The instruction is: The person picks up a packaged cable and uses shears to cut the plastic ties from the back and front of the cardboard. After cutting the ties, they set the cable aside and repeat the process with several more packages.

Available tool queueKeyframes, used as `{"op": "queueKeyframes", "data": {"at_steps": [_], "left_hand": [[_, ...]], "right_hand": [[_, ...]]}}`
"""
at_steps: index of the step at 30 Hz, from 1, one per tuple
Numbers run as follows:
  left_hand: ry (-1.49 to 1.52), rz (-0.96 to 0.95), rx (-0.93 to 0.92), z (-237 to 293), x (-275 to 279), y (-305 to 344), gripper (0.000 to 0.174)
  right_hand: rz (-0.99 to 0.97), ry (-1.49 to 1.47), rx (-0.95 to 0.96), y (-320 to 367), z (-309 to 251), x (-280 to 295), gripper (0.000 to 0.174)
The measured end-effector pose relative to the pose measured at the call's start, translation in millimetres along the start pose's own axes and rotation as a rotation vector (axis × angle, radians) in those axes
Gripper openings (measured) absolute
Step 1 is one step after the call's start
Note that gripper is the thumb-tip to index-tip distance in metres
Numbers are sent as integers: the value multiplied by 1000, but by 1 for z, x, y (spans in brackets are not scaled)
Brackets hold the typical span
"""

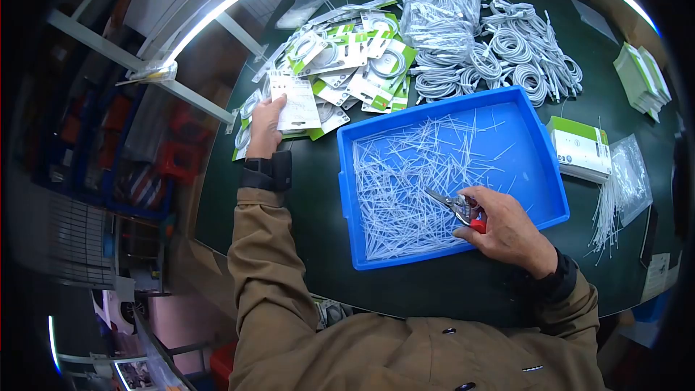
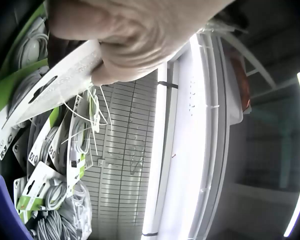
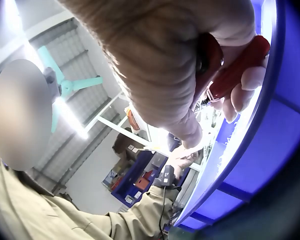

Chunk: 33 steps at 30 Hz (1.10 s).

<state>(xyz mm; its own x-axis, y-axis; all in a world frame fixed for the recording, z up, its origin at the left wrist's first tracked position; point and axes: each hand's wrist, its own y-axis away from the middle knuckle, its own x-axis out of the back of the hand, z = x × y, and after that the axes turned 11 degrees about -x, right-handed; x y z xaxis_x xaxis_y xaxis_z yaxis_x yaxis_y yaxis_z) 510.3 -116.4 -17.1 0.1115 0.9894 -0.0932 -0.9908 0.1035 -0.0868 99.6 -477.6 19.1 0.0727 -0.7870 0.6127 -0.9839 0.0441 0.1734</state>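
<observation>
The left hand (image 1: 267,124) pinches a white card (image 1: 295,101) at the left edge of a pile of carded cables (image 1: 355,65). In the left wrist view that hand (image 2: 135,40) holds the card (image 2: 60,82), which has a slot near its edge. The right hand (image 1: 507,228) grips pliers (image 1: 463,210) with red handles over a blue tray (image 1: 346,203) holding many thin white strips (image 1: 405,195). Seen from the right wrist, the right hand (image 3: 165,60) is curled round the red handles (image 3: 240,67).
Coiled grey cables (image 1: 514,51) and a bagged bundle (image 1: 441,14) lie behind the tray. To its right are a white-green box (image 1: 579,148), more strips (image 1: 607,210) and a plastic bag (image 1: 631,174). A stack of cards (image 1: 641,80) stands at the far right.
</observation>
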Motion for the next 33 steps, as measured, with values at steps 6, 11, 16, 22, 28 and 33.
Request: {"op": "queueKeyframes", "data": {"at_steps": [6,11,16,22,28,33], "left_hand": [[282,59,-14,28,8,83,41],[439,8,48,48,10,141,50],[429,39,-64,73,-12,205,51],[184,-15,-133,84,-73,294,46],[267,50,-203,75,-130,345,39],[290,16,-172,62,-146,353,38]], "right_hand": [[45,-29,113,4,-6,-8,61],[2,-31,69,12,-20,-8,64],[39,-9,148,16,-21,-12,64],[-43,132,158,38,-38,-7,77],[50,151,253,56,-41,-21,79],[131,179,255,63,-32,-25,75]]}}
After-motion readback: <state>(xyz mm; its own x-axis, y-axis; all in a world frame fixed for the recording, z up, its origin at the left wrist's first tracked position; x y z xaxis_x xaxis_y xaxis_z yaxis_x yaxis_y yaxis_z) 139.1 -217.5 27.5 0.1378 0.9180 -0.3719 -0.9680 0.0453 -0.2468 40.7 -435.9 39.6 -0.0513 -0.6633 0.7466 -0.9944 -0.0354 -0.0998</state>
